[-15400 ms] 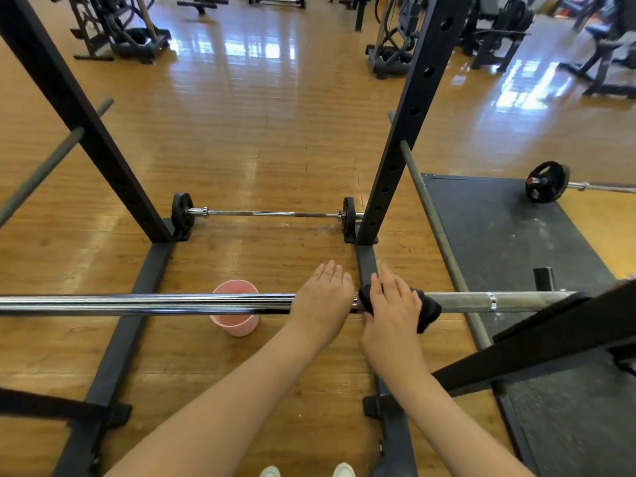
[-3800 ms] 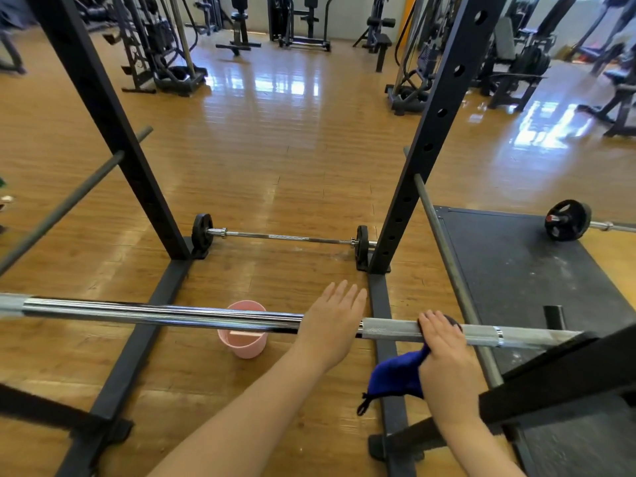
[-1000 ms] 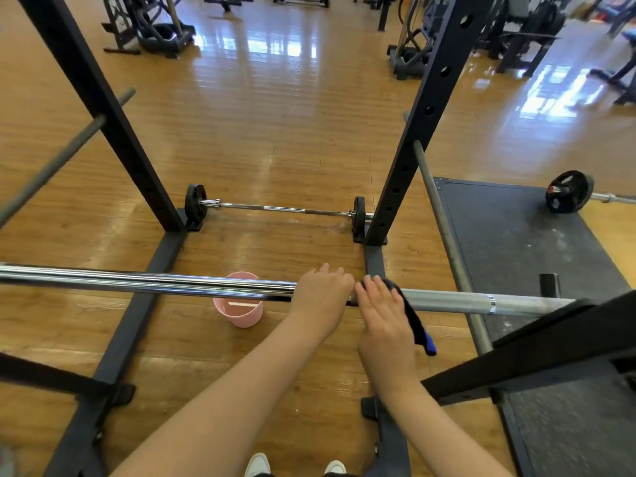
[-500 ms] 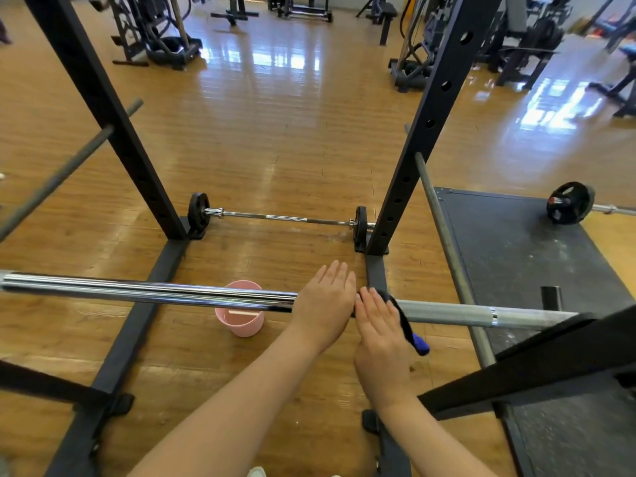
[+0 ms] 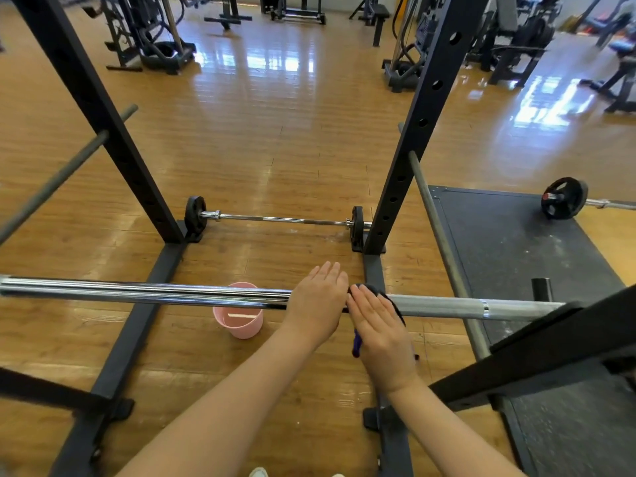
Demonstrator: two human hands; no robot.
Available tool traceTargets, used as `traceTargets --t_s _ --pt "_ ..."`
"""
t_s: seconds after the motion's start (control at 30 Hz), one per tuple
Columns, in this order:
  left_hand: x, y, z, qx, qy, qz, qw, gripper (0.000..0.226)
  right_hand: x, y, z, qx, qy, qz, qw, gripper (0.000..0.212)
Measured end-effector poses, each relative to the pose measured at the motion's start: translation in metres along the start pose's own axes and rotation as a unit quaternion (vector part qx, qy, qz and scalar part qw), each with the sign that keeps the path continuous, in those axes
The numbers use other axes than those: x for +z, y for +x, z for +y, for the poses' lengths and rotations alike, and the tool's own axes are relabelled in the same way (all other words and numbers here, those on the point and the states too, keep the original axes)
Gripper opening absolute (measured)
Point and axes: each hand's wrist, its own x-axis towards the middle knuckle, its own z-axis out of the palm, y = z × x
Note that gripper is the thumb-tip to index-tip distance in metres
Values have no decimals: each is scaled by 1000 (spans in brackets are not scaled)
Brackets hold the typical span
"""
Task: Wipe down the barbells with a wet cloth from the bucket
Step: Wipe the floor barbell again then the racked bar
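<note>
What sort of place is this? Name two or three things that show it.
Most likely a gym: a barbell across a black rack, a plate-loaded barbell on the floor, and exercise machines behind.

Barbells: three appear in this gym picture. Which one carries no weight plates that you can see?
The racked barbell under both hands, nearest the camera. The floor barbell and the mat barbell show black plates.

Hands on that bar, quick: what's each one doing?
Left hand: open, flat on the bar.
Right hand: open, pressing the cloth onto the bar.
</note>
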Motion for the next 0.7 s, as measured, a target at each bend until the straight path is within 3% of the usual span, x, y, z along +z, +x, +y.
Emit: traceTargets --t_s 0.07,0.2,0.33,0.47,0.6,0.7 --pt "2 -3 -1 5 18 9 1000 60 -11 -7 20 -21 -11 -18 1000 46" --pt "7 -7 -2 18 30 45 998 81 -31 -23 42 90 -26 20 995 41" --pt "7 -3 3 16 43 86 995 82 -18 -19 21 143 -43 73 986 38" --pt "7 -1 4 18 59 70 996 73 2 -8 -8 123 -8 70 990 41" --pt "9 2 0 18 28 48 998 61 -11 -14 12 56 -6 2 998 41" --pt "-2 3 1 16 -8 -50 999 47 -31 -25 36 134 -21 10 991 40"
